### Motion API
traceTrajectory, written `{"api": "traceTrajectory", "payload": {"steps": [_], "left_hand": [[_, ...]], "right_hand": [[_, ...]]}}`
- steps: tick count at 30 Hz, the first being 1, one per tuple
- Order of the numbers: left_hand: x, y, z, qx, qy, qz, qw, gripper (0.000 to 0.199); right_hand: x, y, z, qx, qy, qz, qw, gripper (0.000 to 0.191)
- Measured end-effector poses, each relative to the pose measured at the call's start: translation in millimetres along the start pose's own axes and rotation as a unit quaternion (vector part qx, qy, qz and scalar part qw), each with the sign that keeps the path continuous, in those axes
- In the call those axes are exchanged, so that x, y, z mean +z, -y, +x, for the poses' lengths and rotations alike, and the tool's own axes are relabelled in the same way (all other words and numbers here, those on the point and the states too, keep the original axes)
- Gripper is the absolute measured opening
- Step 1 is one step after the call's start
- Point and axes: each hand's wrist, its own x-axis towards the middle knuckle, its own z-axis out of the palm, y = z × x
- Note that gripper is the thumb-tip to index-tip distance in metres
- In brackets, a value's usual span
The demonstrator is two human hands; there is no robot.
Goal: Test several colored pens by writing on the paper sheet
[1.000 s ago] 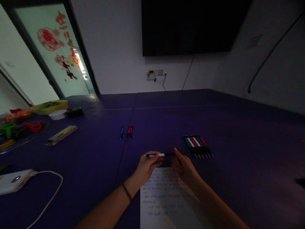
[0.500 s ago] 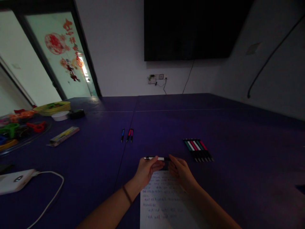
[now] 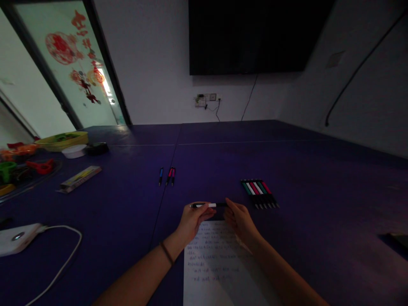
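Observation:
A white and black pen [image 3: 212, 205] is held level above the top edge of a handwritten sheet [image 3: 212, 263]. My left hand [image 3: 193, 219] pinches its white barrel between thumb and fingers. The fingertips of my right hand [image 3: 240, 219] close on its black end. To the right, several pens [image 3: 259, 193] with green, white and red barrels lie side by side on the purple table [image 3: 207, 165]. Farther left lie a blue pen [image 3: 161, 176] and two red or pink pens [image 3: 171, 176].
At the left are a slim box [image 3: 79, 179], a white power bank [image 3: 21, 239] with a cable, a yellow basket [image 3: 60, 142], a white lid [image 3: 74, 151] and colourful toys [image 3: 41, 166]. A dark object [image 3: 398, 242] sits at the right edge.
The view has shifted slightly, so things appear higher and a little further left. Both hands still hold the pen, and more of the dark object at the right edge shows.

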Motion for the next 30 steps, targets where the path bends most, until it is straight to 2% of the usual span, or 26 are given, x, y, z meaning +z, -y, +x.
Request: {"api": "traceTrajectory", "payload": {"steps": [5, 8, 10, 14, 17, 22, 30], "left_hand": [[-0.8, 0.8, 2.3, 0.012, -0.037, -0.006, 0.999, 0.023], [-1.6, 0.5, 3.3, 0.021, -0.035, -0.030, 0.999, 0.020], [-1.6, -0.1, 3.1, 0.020, -0.033, -0.041, 0.998, 0.019], [-0.5, -1.0, 1.9, 0.005, -0.026, -0.038, 0.999, 0.022], [0.1, -0.7, 1.7, -0.001, -0.024, -0.031, 0.999, 0.023], [0.0, -0.9, 2.3, 0.003, -0.027, -0.034, 0.999, 0.023], [-0.9, -0.1, 2.6, 0.003, -0.013, -0.041, 0.999, 0.025]], "right_hand": [[1.3, -0.1, -3.0, -0.029, 0.019, -0.083, 0.996, 0.044], [1.7, 1.5, -3.7, -0.043, 0.013, -0.054, 0.998, 0.034], [0.8, 1.9, -3.1, -0.026, 0.001, -0.020, 0.999, 0.032], [-2.5, 0.5, -1.2, 0.019, -0.035, -0.057, 0.998, 0.042], [-3.3, 0.6, -0.8, -0.019, -0.026, -0.107, 0.994, 0.044], [-2.2, 3.4, -0.9, -0.049, -0.023, -0.064, 0.996, 0.030], [-2.0, 1.9, -1.0, 0.006, -0.033, -0.004, 0.999, 0.030]]}}
